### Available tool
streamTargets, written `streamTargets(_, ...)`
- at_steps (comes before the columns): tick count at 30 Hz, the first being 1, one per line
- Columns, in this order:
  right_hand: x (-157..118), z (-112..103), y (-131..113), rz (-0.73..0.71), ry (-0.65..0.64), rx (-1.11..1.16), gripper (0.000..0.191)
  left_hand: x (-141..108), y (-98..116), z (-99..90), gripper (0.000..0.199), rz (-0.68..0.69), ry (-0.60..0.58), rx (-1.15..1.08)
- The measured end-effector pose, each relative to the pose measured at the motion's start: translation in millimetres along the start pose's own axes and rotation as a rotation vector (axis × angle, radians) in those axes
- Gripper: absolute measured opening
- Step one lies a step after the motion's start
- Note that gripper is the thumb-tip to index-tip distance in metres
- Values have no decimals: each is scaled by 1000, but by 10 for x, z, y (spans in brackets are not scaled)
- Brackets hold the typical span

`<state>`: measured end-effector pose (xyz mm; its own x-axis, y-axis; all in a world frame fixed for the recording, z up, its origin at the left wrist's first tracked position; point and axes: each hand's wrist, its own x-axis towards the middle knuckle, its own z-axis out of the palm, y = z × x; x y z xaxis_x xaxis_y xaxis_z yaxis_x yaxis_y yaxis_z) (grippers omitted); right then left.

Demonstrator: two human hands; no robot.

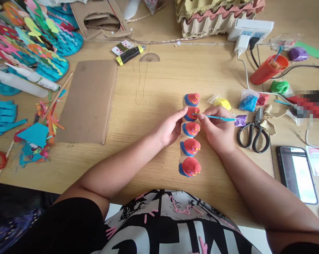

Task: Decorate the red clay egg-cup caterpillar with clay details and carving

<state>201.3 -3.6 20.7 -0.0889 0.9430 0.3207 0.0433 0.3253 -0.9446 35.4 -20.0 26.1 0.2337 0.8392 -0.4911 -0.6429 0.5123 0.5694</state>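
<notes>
Several red-and-blue clay figures with small yellow details stand in a column on the table. My right hand [219, 130] pinches a thin blue clay tool [219, 118], its tip at the face of the second clay figure [191, 114] from the far end. My left hand [171, 127] rests against that same figure's left side, thumb at its top edge and fingers curled below. The farthest clay figure [192, 99] sits just beyond. Nearer to me are the third clay figure [191, 129], another clay figure [191, 146] and the nearest clay figure [190, 166].
Right of my hands lie black scissors [254, 132], yellow clay [223, 103], blue clay [248, 102], a phone [297, 174] and an orange cup [267, 70]. Cardboard [86, 102], paper scraps [36, 135] and glue bottles [21, 83] lie left. Egg cartons [217, 17] stand behind.
</notes>
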Motion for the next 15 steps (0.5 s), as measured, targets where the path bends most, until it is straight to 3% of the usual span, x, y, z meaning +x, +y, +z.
streamTargets(15, -6, 8, -8, -39, -5, 4, 47, -5, -3, -4, 30, -15, 20, -5)
